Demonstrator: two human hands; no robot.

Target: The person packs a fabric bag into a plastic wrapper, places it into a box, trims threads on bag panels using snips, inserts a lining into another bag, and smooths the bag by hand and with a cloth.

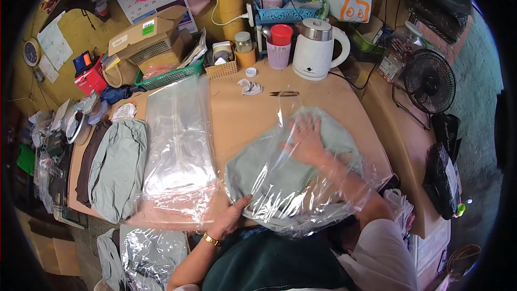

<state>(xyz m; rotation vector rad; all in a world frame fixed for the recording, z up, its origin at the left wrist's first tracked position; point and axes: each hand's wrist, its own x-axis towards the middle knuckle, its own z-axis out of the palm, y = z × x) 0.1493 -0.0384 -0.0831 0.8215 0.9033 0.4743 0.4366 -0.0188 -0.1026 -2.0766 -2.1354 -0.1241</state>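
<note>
A folded grey-green cloth item [258, 164] lies on the table in front of me, with a clear plastic bag [293, 196] around it. My right hand [306, 141] rests on the cloth, fingers spread; the forearm reaches in under the shiny plastic. At the near left corner my left hand [231, 218] pinches the edge of the bag, thumb on top and fingers hidden below. Left of the bag lies a flat stack of clear plastic bags [177, 134]. Another folded grey-green cloth item [119, 167] is farther left, beside a dark brown one [86, 167].
Small scissors or snips [284, 94] and a crumpled white scrap [250, 87] lie beyond the bag. A white kettle [312, 54], a pink cup [278, 55] and a green basket [169, 78] line the back. At right stands a black fan [429, 81]. Bagged cloth [153, 256] sits below the table edge.
</note>
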